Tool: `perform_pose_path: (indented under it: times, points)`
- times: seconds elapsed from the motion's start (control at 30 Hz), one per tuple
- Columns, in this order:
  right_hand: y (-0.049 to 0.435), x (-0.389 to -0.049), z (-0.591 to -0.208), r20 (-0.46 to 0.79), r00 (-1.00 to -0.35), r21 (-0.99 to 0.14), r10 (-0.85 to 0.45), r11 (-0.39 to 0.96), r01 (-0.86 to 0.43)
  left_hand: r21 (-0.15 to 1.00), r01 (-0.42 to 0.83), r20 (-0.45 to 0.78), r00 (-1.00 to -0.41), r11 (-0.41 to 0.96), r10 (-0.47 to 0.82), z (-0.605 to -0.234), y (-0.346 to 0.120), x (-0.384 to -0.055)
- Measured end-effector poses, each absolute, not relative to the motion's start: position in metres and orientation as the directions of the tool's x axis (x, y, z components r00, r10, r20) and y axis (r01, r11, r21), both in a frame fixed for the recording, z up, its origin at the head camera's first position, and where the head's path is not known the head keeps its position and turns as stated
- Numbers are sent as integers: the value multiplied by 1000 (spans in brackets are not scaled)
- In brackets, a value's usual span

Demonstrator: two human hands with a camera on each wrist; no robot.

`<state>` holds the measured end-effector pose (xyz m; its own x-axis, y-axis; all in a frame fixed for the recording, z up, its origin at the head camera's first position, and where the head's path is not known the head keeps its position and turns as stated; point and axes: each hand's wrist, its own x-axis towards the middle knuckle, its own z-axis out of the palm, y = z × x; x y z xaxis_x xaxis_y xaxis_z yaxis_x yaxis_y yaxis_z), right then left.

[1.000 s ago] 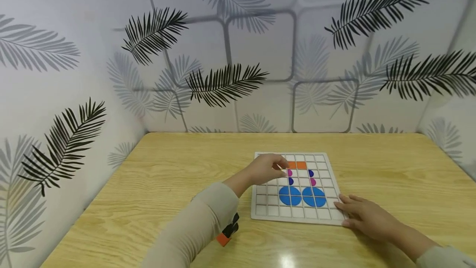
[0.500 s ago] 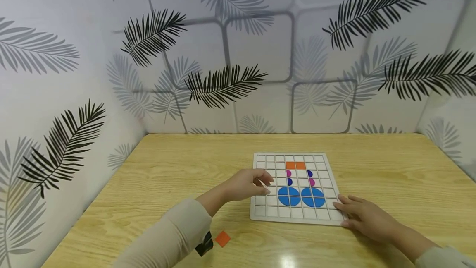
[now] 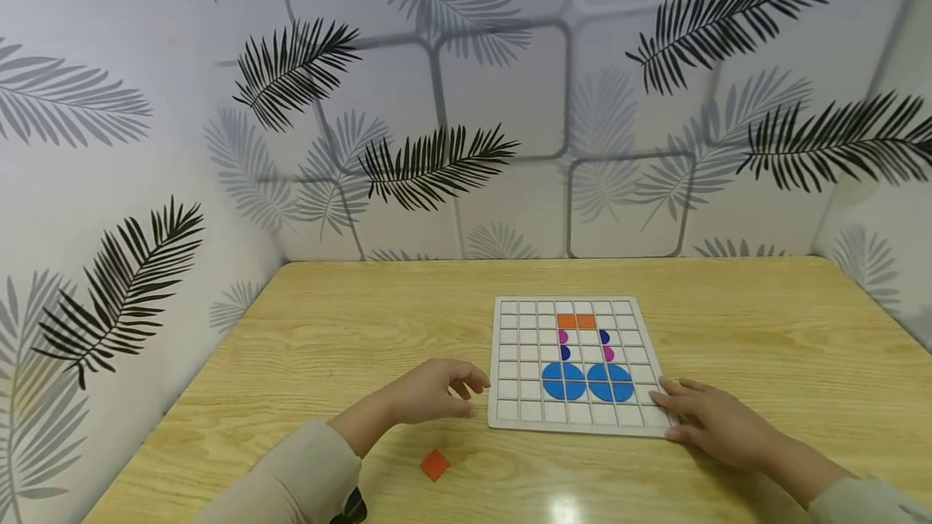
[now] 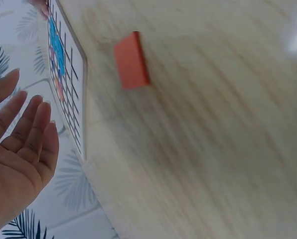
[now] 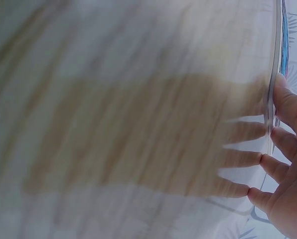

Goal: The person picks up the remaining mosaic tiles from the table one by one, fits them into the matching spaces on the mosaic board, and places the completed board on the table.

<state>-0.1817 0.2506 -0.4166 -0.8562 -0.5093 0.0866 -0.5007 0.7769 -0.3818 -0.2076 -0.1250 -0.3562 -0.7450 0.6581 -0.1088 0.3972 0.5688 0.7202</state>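
Observation:
A white gridded board (image 3: 509, 411) lies flat on the table. It bears two orange squares (image 3: 566, 321) side by side, pink (image 3: 608, 354) and dark blue (image 3: 604, 337) half-round pieces below them, and two blue discs made of quarter pieces (image 3: 564, 381). My left hand (image 3: 429, 391) hovers left of the board with nothing in it, fingers slightly bent. On the table just in front of that hand lies a loose orange square tile (image 3: 434, 465), also seen in the left wrist view. My right hand (image 3: 717, 425) rests at the board's near right corner, fingertips and thumb touching its edge.
The wooden table (image 3: 349, 322) runs back to a wall (image 3: 502, 209) patterned with leaves. A black object (image 3: 351, 506) shows at the left sleeve, partly hidden.
The left hand has drawn back from beside the orange squares on the board, down and to the left, off the board. The loose orange tile is now uncovered. The right hand stays put.

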Motion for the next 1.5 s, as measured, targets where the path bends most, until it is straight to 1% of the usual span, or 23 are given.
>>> perform_pose_path:
  times: [0.37,0.6,0.8,0.97,1.17,1.5]
  points:
    - [248,-181,-417,83,-855,-377,-511,779,-502,684,346,-185,-769,642,612,-372,-157,-194]
    - [248,-181,-417,97,-852,-368,-514,777,-511,629,369,-207,-769,684,605,-376,-166,-185]
    - [248,-180,-417,86,-851,-374,-518,775,-510,669,331,-239,-752,666,614,-380,-170,-180]
    - [248,-181,-416,78,-854,-375,-515,779,-503,668,372,-207,-739,645,641,-385,-171,-177]
    - [247,-182,-416,84,-854,-374,-514,778,-505,632,434,-161,-737,642,656,-389,-173,-177]
    - [248,-181,-417,102,-851,-379,-515,771,-512,652,426,-143,-743,627,654,-393,-174,-176]
